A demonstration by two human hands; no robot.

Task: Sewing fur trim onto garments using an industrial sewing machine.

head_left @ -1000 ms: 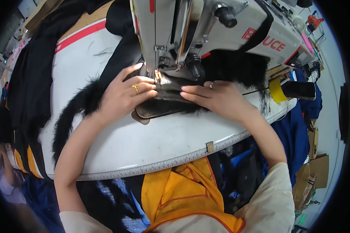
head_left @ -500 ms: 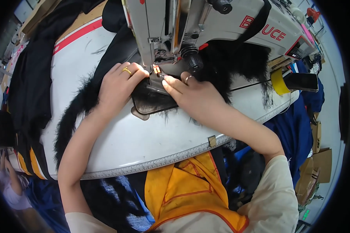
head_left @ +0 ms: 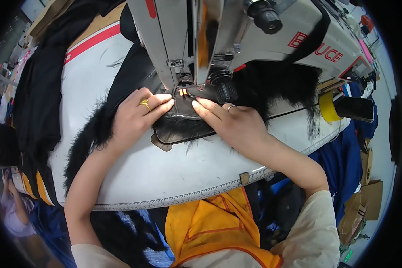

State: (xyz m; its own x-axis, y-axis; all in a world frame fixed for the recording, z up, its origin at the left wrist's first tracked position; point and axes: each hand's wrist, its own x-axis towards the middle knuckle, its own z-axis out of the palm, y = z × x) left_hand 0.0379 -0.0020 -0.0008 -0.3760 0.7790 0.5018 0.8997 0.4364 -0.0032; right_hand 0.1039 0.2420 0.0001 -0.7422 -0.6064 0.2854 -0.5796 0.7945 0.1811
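Observation:
A black, fur-trimmed fabric piece (head_left: pixel 182 107) lies under the needle area of a white sewing machine (head_left: pixel 263 42). Its smooth dark side faces up, and black fur (head_left: pixel 183 127) sticks out along the near edge. My left hand (head_left: pixel 136 114), with a ring on it, presses its fingers together on the piece just left of the presser foot (head_left: pixel 183 92). On the other side, my right hand (head_left: pixel 236 127) pinches the piece close to the foot, its fingertips pointing at the needle. The needle tip is too small to make out. More black fur (head_left: pixel 82 138) trails beside my left forearm.
A measuring tape (head_left: pixel 201 193) runs along the near edge of the white table (head_left: pixel 134 178). A yellow tape roll (head_left: pixel 329 107) and a dark phone-like object (head_left: pixel 355 109) sit at the right. Black cloth (head_left: pixel 40 98) hangs over the left side. Cardboard boxes (head_left: pixel 366 196) stand at right.
The whole view has shifted slightly, so the machine sits lower in it. The fabric by the foot lies flatter, with its near edge now showing between my hands. Both hands stay on the piece.

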